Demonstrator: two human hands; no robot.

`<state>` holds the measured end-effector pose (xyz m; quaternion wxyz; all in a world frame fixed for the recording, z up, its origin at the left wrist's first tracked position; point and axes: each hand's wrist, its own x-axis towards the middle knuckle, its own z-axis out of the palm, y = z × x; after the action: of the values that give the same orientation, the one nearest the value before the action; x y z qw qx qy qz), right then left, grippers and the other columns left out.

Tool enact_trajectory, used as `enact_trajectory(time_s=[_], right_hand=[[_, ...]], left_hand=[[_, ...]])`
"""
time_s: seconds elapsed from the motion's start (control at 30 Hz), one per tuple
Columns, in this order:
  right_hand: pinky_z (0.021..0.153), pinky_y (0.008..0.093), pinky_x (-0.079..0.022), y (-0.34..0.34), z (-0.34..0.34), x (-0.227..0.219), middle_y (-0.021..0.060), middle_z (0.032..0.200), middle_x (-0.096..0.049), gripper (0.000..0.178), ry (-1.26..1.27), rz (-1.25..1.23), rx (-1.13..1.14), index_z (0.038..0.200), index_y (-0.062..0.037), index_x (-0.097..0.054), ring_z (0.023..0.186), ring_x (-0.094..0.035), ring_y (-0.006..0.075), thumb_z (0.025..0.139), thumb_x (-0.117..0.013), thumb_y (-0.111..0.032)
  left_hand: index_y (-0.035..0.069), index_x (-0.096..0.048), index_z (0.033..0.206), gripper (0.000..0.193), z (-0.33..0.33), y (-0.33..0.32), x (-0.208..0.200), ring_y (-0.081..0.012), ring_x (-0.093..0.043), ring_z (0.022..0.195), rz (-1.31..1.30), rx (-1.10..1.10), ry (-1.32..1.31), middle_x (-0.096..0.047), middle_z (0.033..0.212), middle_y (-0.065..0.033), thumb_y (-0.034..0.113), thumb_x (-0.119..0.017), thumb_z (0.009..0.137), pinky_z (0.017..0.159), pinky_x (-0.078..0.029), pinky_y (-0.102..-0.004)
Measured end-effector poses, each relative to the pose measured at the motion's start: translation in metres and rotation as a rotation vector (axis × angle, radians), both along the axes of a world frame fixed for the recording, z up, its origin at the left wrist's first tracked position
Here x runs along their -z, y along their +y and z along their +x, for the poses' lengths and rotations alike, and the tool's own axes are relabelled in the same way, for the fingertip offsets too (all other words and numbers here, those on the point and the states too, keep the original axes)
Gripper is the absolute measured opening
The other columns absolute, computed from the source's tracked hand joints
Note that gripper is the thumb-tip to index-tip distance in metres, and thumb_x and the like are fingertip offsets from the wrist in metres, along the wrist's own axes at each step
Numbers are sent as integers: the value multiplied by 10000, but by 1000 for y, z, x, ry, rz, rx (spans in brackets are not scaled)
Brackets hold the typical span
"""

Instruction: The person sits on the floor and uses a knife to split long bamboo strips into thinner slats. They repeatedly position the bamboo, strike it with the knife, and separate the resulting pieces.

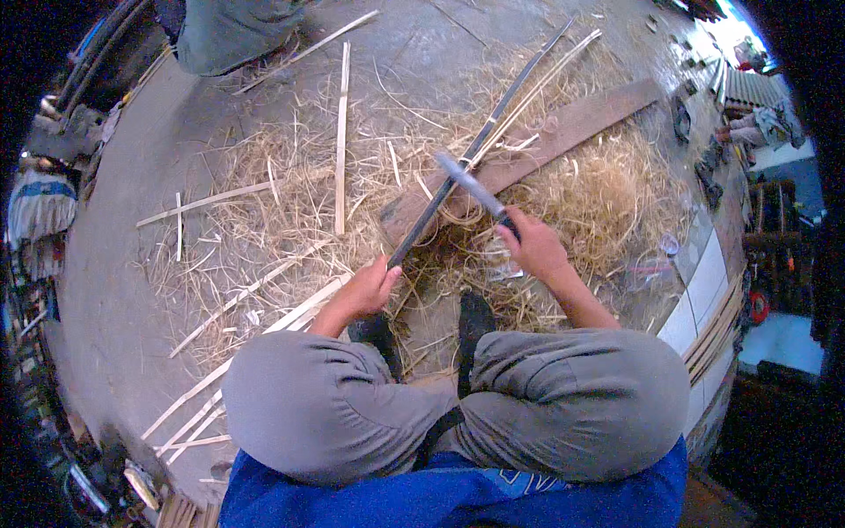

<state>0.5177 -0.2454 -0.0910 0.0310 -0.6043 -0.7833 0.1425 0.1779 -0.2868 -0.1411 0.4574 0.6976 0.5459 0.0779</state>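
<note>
Seated person's workspace, seen from above. The left hand (365, 290) grips the near end of a long dark strip (482, 137); the right hand (534, 246) holds a dark-handled knife (476, 188), its blade crossing the strip. A wooden plank (591, 125) slants beneath, amid curled pale shavings (607, 192).

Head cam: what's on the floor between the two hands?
In the head view, pale shavings lie between the left hand and right hand, plus a small shiny scrap toward the right hand.

Two hands (367, 286) (536, 248), one knife (475, 189), one plank (607, 113) (shavings (607, 189) uncountable).
</note>
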Motion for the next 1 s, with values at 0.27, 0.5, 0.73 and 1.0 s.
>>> enact_trajectory(time_s=[0.27,0.5,0.73,1.0], right_hand=[[694,481,-496,32,62,3,208,894,-654,373,143,109,447,1130,-62,-581,791,-637,393,925,-510,-365],[673,495,-505,-15,-1,-6,219,849,-640,340,-61,-11,-338,1116,-89,-549,781,-633,408,938,-499,-375],[645,517,-499,18,18,11,226,855,-638,345,266,147,-134,1083,-92,-551,745,-627,425,921,-521,-395],[667,507,-506,24,81,36,224,887,-647,436,183,264,398,1224,-103,-520,817,-634,416,909,-532,-404]], left_hand=[[-25,-454,1104,374,-6,-4,3,-464,-582,881,3,9,-97,-596,913,-305,327,-415,984,755,-452,-489],[-3,-522,983,336,-9,-5,1,-325,-589,748,-44,-61,-148,-605,816,-201,331,-532,942,707,-455,-416],[12,-539,1000,375,-21,-13,13,-185,-490,698,-121,-96,-134,-545,749,-95,383,-513,949,646,-425,-357],[1,-549,1102,407,-24,-10,-1,-285,-578,854,-245,-134,-44,-621,909,-189,373,-456,966,772,-446,-382]])
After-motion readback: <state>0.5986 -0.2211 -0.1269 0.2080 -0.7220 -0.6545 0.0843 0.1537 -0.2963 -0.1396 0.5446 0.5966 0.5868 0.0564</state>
